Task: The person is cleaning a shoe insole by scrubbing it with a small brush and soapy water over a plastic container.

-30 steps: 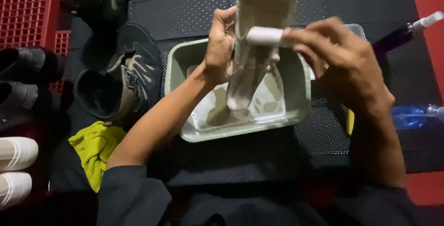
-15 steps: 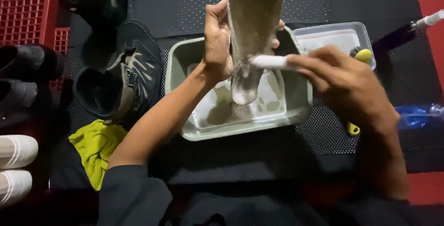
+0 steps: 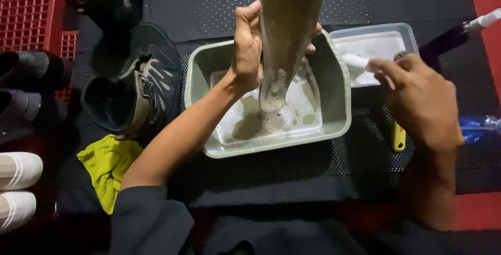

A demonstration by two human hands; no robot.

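the left hand (image 3: 247,44) is raised over the green basin (image 3: 342,96), forearm running up from the lower left with the wrist slightly bent. its fingers are wrapped tight around the edge of a muddy shoe (image 3: 288,31), which it holds upright, sole facing the camera, narrow end pointing down into the basin. the shoe's lower tip hangs just above, or perhaps touching, the foamy, murky water in the basin; which of the 2 cannot be told.

the right hand (image 3: 417,96) sits to the right of the basin, back of the hand upward, forearm coming up from the lower right. its fingers are curled closed around the white handle of a brush (image 3: 360,61), whose far end reaches over the small clear tray (image 3: 409,36) of white liquid just beside the basin's right corner. the bristles cannot be made out clearly.

just below the right hand a yellow handle (image 3: 398,137) lies on the black dotted mat (image 3: 209,4). a dark spray bottle (image 3: 454,38) and a blue bottle (image 3: 477,128) lie further right. left of the basin stands a dark ankle boot (image 3: 138,85), with a yellow cloth (image 3: 107,169) just below it. a red crate (image 3: 31,17) sits at the upper left, and 2 white shoes (image 3: 18,187) at the lower left edge.
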